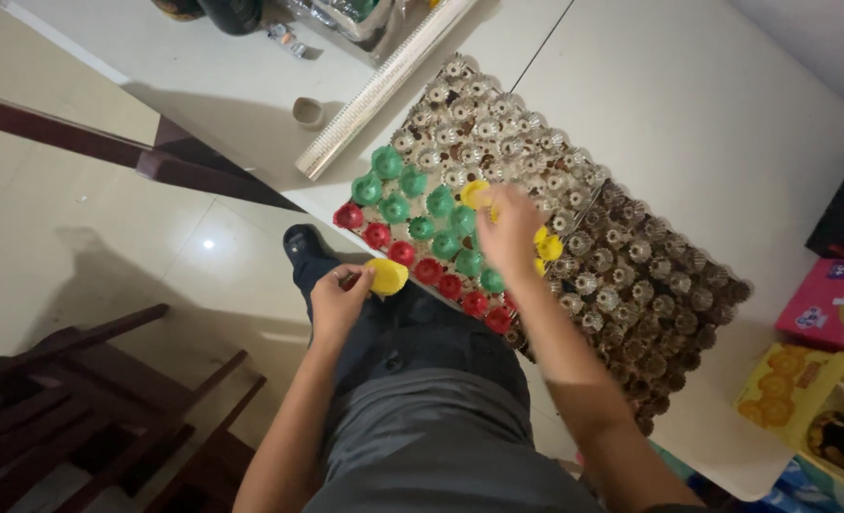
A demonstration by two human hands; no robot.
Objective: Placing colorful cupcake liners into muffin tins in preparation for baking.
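Underneath: white table (688,104), glossy tiled floor (108,237).

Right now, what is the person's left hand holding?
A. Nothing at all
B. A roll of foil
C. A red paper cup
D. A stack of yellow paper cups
D. The left hand grips a stack of yellow paper cups just off the table edge, while the right hand sets a yellow cup on the tray of metal moulds.
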